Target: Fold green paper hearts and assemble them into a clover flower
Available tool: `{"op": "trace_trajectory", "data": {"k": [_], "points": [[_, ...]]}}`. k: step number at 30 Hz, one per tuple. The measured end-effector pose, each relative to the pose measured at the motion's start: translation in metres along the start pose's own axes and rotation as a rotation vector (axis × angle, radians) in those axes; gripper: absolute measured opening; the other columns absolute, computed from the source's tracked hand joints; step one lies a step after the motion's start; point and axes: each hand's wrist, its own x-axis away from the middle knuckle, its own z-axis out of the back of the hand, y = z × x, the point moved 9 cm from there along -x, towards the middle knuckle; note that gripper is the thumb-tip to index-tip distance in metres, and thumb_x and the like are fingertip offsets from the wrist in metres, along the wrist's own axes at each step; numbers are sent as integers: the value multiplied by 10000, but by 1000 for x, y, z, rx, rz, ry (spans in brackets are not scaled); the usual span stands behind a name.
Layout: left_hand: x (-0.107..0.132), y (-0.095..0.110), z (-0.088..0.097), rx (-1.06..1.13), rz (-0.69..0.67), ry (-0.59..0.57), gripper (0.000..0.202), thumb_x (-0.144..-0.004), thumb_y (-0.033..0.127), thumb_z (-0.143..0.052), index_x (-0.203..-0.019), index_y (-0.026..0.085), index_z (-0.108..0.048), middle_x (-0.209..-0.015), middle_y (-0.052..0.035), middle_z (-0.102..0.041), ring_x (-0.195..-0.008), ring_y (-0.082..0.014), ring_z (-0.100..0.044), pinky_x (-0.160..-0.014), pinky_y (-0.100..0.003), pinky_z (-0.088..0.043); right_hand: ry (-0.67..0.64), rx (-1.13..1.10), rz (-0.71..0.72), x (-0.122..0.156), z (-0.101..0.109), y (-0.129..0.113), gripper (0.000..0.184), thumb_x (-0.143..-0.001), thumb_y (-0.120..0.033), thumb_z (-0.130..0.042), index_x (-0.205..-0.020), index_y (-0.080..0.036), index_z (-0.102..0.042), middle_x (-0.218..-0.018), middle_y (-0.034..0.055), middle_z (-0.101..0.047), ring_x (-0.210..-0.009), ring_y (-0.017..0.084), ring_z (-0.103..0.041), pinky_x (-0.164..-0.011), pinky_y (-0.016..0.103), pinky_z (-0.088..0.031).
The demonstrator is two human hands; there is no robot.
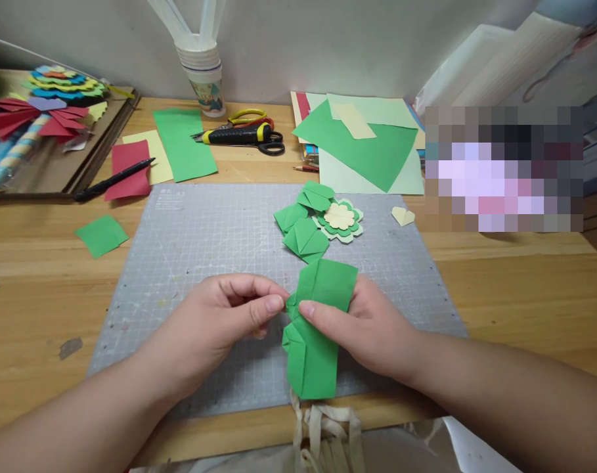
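Note:
A folded piece of green paper (322, 328) is held above the front of the grey cutting mat (204, 243). My right hand (372, 322) grips it from the right, thumb on its face and fingers behind. At its left edge, my left hand (234, 309) pinches a small folded flap between thumb and forefinger. Just beyond on the mat lie several folded green paper pieces (305, 240). They lie against a layered paper flower (339, 215) in cream, green and pale green.
A cream paper heart (403, 216) rests at the mat's right edge. Scissors (271, 141), a yellow-black cutter (234, 135), a black pen (115, 179) and paper sheets (377, 151) lie behind. Stacked paper cups (207, 82) stand by the wall. Cardboard (96, 141) with paper crafts sits left.

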Motion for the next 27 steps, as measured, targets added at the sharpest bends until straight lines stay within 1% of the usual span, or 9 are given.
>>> {"op": "trace_trajectory", "data": {"k": [5, 9, 13, 16, 19, 23, 27], "points": [[1, -3, 0, -23, 22, -3, 151, -711, 349, -807, -756, 213, -761, -705, 12, -654, -575, -70, -472, -549, -186, -402, -36, -11, 6, 0, -3, 0, 184, -864, -273, -548, -707, -194, -491, -659, -35, -484, -604, 97, -465, -555, 208, -429], [1, -2, -1, -48, 27, 7, 171, -698, 354, -804, -733, 196, -752, -706, 0, -657, -577, -84, -473, -549, -206, -403, -48, 6, 11, 0, -4, 0, 196, -864, -263, -540, -694, -199, -467, -641, -42, -454, -593, 97, -450, -540, 209, -416], [-1, -1, -3, -38, 46, 2, 177, -665, 341, -822, -676, 187, -735, -635, 23, -615, -540, -70, -423, -521, -193, -368, -52, 2, 14, 1, -5, 0, 204, -870, -239, -528, -686, -202, -448, -634, -45, -432, -590, 95, -448, -536, 210, -411], [-1, -2, -5, -18, 59, -7, 192, -654, 342, -831, -638, 185, -722, -582, 45, -570, -521, -57, -386, -507, -177, -343, -61, -1, 46, 1, -5, -1, 202, -883, -237, -520, -696, -199, -453, -641, -45, -434, -590, 93, -443, -533, 209, -406], [1, -3, -6, 8, 75, -3, 203, -668, 359, -823, -636, 185, -722, -580, 50, -561, -522, -52, -377, -501, -165, -333, -66, -5, 64, 0, -5, -2, 194, -890, -233, -515, -706, -196, -461, -643, -46, -436, -593, 92, -439, -533, 208, -401], [1, -3, -7, 29, 80, -4, 212, -645, 358, -840, -625, 185, -719, -554, 58, -530, -516, -50, -361, -487, -158, -319, -67, -11, 65, 0, -5, -2, 199, -889, -231, -516, -702, -195, -461, -639, -45, -438, -592, 92, -434, -532, 209, -393], [-1, -4, -8, 42, 77, -20, 205, -675, 361, -824, -635, 191, -718, -547, 63, -511, -515, -51, -354, -487, -158, -315, -70, -24, 56, 0, -6, -2, 183, -884, -229, -514, -711, -196, -467, -640, -45, -442, -590, 94, -440, -534, 214, -395]]}}
